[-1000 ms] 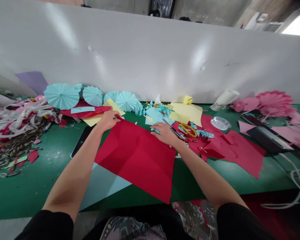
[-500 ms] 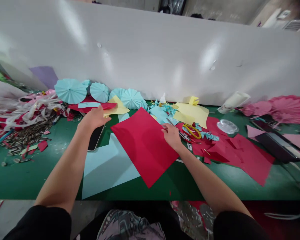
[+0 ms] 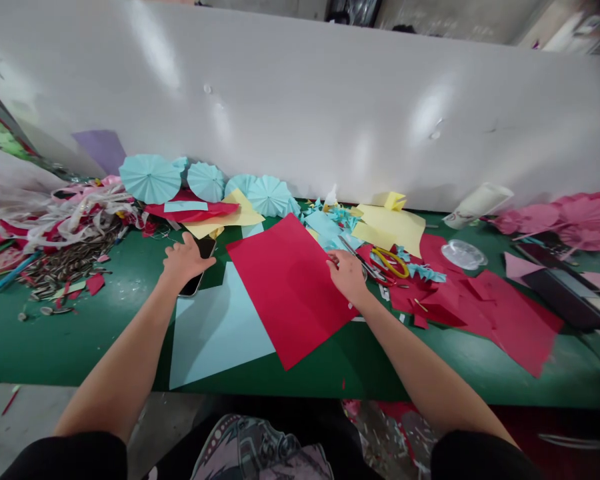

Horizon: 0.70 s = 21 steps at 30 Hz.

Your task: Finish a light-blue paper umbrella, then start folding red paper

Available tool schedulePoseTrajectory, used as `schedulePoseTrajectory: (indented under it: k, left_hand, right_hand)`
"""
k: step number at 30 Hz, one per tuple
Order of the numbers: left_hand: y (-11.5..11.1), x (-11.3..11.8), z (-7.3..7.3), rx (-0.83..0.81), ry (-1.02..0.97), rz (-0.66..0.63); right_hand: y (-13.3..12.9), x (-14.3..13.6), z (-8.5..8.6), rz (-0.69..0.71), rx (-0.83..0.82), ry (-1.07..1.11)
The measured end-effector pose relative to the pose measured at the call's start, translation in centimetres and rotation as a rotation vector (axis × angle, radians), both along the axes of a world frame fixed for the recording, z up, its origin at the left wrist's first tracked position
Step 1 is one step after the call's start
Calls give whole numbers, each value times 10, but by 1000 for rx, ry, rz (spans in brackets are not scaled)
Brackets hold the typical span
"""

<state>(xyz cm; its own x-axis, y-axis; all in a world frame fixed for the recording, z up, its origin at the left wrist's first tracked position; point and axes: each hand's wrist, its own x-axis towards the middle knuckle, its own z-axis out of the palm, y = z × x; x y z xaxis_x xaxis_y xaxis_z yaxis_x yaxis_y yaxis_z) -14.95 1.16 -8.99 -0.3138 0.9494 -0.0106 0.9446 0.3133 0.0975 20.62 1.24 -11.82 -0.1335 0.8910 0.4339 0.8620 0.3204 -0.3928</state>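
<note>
Red sheet (image 3: pixel 285 293), now turned cornerwise, lies mid-frame — your left hand (image 3: pixel 184 263) has left it, spread and empty over the phone (image 3: pixel 207 248); only your right hand (image 3: pixel 349 273), fingers curled, touches it — grip unclear.

No text, label, brand or number can be read at your station. The white roll (image 3: pixel 479 204), far right on your table (image 3: pixel 145 340), bears a small printed mark at its near end, too small for you to make out. The printed design on your shirt front (image 3: pixel 263 450), nearest you, shows pictorial shapes; you can read no lettering there.
</note>
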Motion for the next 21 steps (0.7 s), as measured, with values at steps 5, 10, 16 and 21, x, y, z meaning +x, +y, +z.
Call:
schedulePoseTrajectory:
  k: [5,10,16,21]
  left_hand:
    - [-4,5,5,41,-18,38]
    - [-7,9,9,32,-43,38]
    - [-19,35,2,126,72,33]
    - [-33,65,2,273,165,-166]
  right_hand:
    - [-5,-3,-8,5,-10,-54]
    - [-11,-7,-14,-23,-49,-225]
    - [-20,-14,-5,-50,-129,-304]
    - [-28,-15,8,24,-141,-283]
